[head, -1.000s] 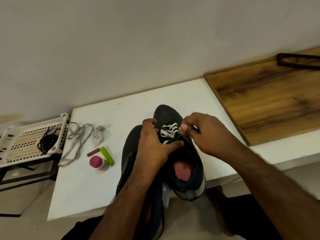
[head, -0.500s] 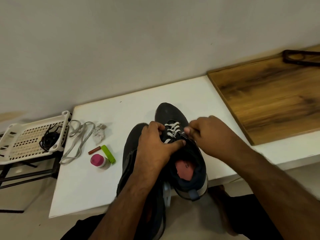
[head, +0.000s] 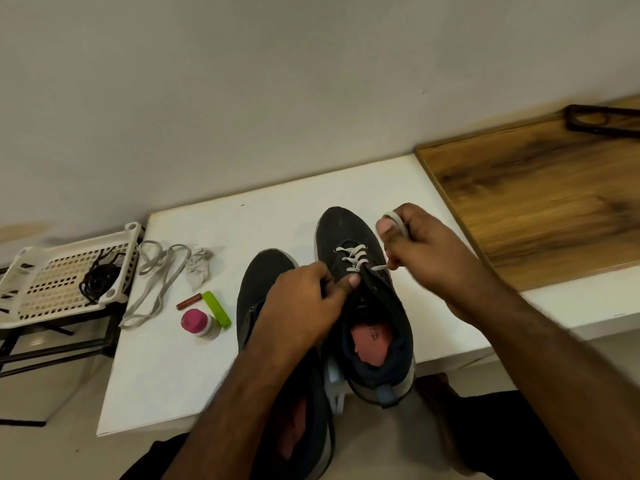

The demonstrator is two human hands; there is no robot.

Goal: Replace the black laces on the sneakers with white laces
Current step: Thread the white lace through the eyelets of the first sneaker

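Two dark sneakers lie side by side on the white table [head: 277, 220], toes pointing away from me. The right sneaker [head: 374, 306] has a white lace [head: 355, 259] threaded through its front eyelets. My right hand [head: 426, 254] pinches the free end of that lace, lifted up and to the right of the shoe. My left hand [head: 304, 306] grips the right sneaker at its tongue, thumb pressed on the lacing. The left sneaker [head: 263, 289] shows no lace and is partly hidden under my left forearm. A second white lace [head: 156, 282] lies loose at the table's left. Black laces [head: 98, 280] sit in a white basket [head: 45, 271].
A crumpled tissue [head: 199, 268], a small brown stick [head: 188, 301], a green clip [head: 216, 308] and a pink-capped bottle [head: 199, 322] lie left of the shoes. A wooden board [head: 536, 202] adjoins the table on the right, with a dark frame [head: 602, 121] at its far end.
My right hand has pulled the white lace end up and away to the right of the shoe. My left hand has stayed on the tongue.
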